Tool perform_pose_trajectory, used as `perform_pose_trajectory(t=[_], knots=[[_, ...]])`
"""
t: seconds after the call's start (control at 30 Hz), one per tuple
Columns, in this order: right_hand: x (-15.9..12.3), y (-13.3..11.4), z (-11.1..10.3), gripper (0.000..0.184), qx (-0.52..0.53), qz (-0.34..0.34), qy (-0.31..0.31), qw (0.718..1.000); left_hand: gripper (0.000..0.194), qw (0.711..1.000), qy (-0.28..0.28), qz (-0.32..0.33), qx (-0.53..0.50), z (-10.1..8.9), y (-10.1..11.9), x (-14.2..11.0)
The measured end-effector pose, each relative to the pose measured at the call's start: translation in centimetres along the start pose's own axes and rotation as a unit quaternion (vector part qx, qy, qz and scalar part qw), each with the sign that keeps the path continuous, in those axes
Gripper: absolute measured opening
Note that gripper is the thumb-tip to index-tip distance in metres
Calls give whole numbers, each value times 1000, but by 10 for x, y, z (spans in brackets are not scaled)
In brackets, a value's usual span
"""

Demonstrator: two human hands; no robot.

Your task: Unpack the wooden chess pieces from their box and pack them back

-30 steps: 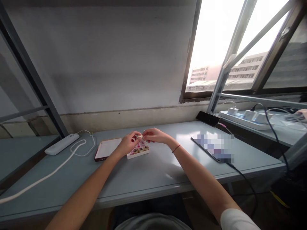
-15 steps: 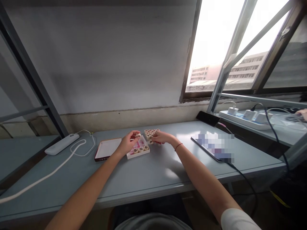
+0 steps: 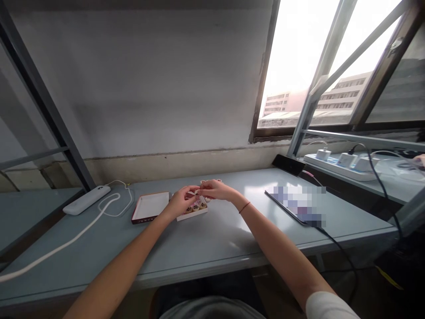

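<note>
Over a small white box (image 3: pixel 191 216), my two hands meet at the fingertips. My left hand (image 3: pixel 179 202) is closed at the box's left side, its fingers pinched around a round Chinese chess piece (image 3: pixel 197 193) that shows only in part. From the right, my right hand (image 3: pixel 216 190) reaches across the box's back corner with its fingers closed on the same spot; whether it grips a second piece is hidden. Chess pieces with dark characters (image 3: pixel 195 207) lie in a row along the box's front. More pieces (image 3: pixel 202 182) peek out behind my right hand, mostly covered.
The box lid (image 3: pixel 152 206) lies inside up left of the box. A white power bank (image 3: pixel 86 200) with a cable is farther left. On the right are a tablet (image 3: pixel 294 206) with its cord, a black phone (image 3: pixel 288 164) and a power strip (image 3: pixel 343 166).
My right hand has moved left from the group of loose pieces to my left hand above the box. The left hand has stayed near the box, shifting slightly.
</note>
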State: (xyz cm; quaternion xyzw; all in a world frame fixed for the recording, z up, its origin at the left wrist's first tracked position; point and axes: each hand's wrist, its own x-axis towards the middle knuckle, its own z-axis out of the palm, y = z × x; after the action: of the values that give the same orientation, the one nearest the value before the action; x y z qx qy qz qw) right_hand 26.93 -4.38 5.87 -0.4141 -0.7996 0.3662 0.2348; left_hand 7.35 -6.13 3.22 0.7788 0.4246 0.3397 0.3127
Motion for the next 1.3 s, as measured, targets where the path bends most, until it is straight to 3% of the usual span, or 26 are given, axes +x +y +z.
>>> perform_pose_trajectory(t=[0.23,0.43,0.87,1.07,1.3], knots=[[5,27,-10,36,-26,129,14,991,36,976,-57,82,192,-4,5,-7],[11,37,-8,38,-38,177,13,983,38,971,-76,87,207,-4,6,-9],[21,53,-3,43,-63,179,8,982,38,965,-89,98,225,-2,-3,-7],[19,52,-4,47,-120,203,9,972,38,964,-92,93,231,-2,-4,-7],[16,48,-3,48,-232,161,-23,959,40,964,-98,87,232,-3,0,-8]])
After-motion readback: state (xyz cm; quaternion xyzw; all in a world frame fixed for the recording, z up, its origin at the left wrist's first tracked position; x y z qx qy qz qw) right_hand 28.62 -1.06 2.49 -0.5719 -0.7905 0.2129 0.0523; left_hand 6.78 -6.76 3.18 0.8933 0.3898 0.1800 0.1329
